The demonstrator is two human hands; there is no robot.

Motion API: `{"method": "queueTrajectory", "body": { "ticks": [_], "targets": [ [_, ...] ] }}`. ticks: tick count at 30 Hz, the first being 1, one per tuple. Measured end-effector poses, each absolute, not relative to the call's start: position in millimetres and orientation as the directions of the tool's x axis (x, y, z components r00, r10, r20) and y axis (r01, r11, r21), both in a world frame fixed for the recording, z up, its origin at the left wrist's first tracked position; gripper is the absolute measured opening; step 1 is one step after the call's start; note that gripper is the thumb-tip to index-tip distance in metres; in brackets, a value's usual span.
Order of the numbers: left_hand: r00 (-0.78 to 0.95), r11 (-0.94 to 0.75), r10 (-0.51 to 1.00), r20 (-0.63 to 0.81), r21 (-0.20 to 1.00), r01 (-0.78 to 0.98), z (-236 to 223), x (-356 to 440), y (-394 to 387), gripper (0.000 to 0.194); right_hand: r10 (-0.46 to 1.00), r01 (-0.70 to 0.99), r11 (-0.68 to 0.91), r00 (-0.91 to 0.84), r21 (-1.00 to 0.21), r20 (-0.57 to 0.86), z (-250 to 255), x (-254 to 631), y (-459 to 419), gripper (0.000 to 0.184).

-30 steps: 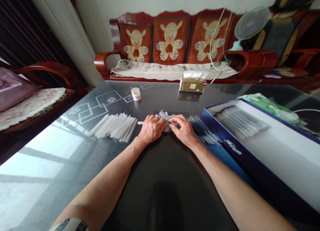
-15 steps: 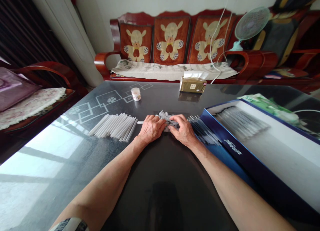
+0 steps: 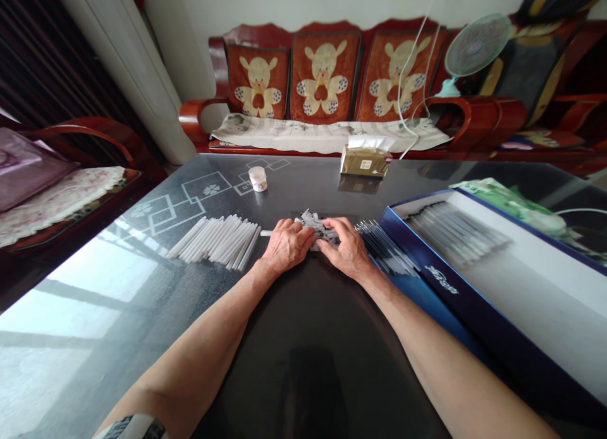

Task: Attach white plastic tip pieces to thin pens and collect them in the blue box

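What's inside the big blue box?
A neat row of thin grey sticks lies on the white lining of the blue box. Anything under them is hidden.

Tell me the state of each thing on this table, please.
Left hand, resting on white pieces
Right hand, resting on same pieces
White pieces, piled between hands
White tubes, lying side by side
Blue box, open, holding thin sticks
Tissue box, upright
Small jar, upright

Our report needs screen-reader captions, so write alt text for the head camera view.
Left hand and right hand meet over a pile of small white pieces on a dark glossy table. White tubes lie in a row to the left; thin rods lie to the right, beside an open blue box.
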State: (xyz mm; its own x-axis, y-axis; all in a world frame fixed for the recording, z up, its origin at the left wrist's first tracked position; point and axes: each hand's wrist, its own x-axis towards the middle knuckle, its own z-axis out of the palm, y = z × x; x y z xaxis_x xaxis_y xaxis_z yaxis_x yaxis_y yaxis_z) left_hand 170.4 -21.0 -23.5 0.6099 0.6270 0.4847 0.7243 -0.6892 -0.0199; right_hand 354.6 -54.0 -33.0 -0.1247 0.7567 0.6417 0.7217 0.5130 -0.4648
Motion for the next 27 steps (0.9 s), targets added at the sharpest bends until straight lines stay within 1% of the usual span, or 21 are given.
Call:
{"method": "queueTrajectory", "body": {
  "ticks": [1,2,4,7,13,19,24,27],
  "targets": [
    [0.61,-0.69,0.625,0.487,-0.019,0.723,-23.6,170.4,-21.0,0.04,0.76,0.733,0.499,-0.112,-0.463,0.64,-33.1,354.7,-54.0,0.031],
    [0.61,-0.692,0.623,0.489,-0.019,0.722,-23.6,170.4,-21.0,0.04,0.761,0.746,0.487,-0.107,-0.454,0.64,-33.5,355.0,-53.6,0.029],
    [0.614,-0.695,0.621,0.487,-0.019,0.719,-23.6,170.4,-20.9,0.041,0.756,0.772,0.48,-0.123,-0.417,0.643,-35.3,356.0,-51.8,0.019],
    [0.618,-0.699,0.621,0.482,-0.015,0.715,-23.3,170.4,-20.9,0.041,0.736,0.775,0.513,-0.175,-0.37,0.654,-37.6,356.9,-49.0,0.021],
    [0.614,-0.696,0.622,0.486,-0.017,0.718,-22.9,169.1,-20.6,0.041,0.707,0.708,0.574,-0.175,-0.412,0.685,-36.2,357.8,-48.5,0.009],
    [0.585,-0.664,0.654,0.48,-0.006,0.747,-22.9,165.2,-17.7,0.038,0.707,0.734,0.527,-0.1,-0.428,0.7,-37.7,365.4,-47.4,0.01],
    [0.59,-0.674,0.645,0.485,-0.003,0.739,-23.6,165.5,-17.6,0.039,0.746,0.801,0.49,-0.183,-0.343,0.64,-40.3,363.3,-48.5,0.011],
    [0.594,-0.679,0.642,0.484,-0.001,0.734,-23.9,166.2,-18.2,0.038,0.743,0.803,0.482,-0.164,-0.35,0.648,-38.9,361.1,-49.4,0.017]
  ]
}}
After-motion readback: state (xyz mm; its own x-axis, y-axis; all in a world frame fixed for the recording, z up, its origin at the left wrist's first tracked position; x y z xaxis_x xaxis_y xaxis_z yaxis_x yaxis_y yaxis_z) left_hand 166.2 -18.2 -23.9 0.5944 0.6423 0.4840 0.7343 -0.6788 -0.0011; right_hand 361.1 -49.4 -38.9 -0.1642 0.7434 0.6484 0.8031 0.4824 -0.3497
